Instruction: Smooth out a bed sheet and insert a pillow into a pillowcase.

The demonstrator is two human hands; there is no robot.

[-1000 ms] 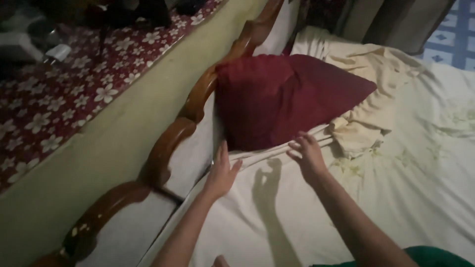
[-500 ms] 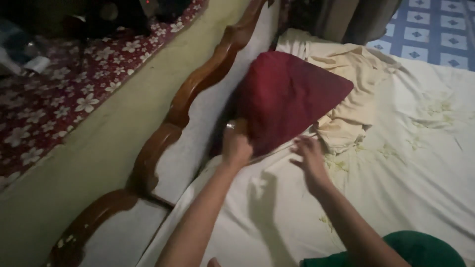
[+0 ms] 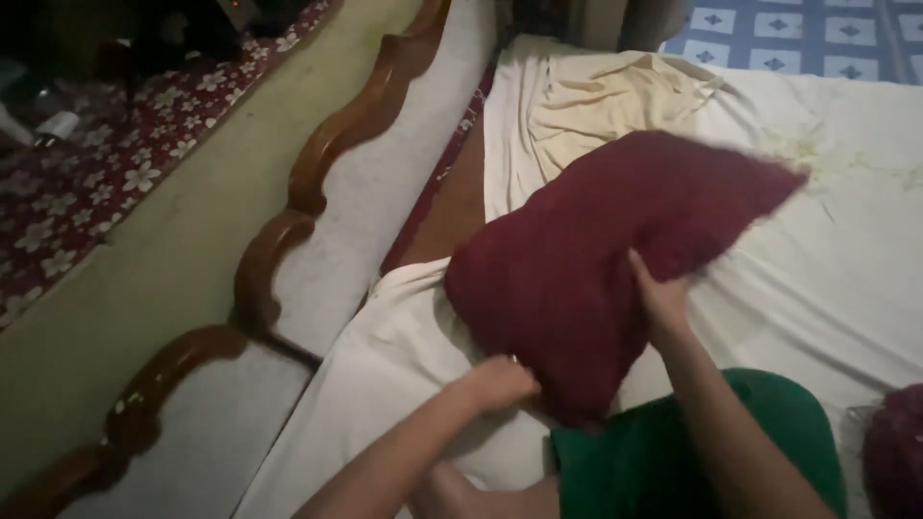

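Head view: the dark red pillow (image 3: 596,259) is lifted off the cream bedsheet (image 3: 827,288), its long axis slanting from lower left to upper right. The left hand (image 3: 495,382) clamps its lower corner; the right hand (image 3: 661,300) grips its underside, nearer the middle. No labels or signs are visible.
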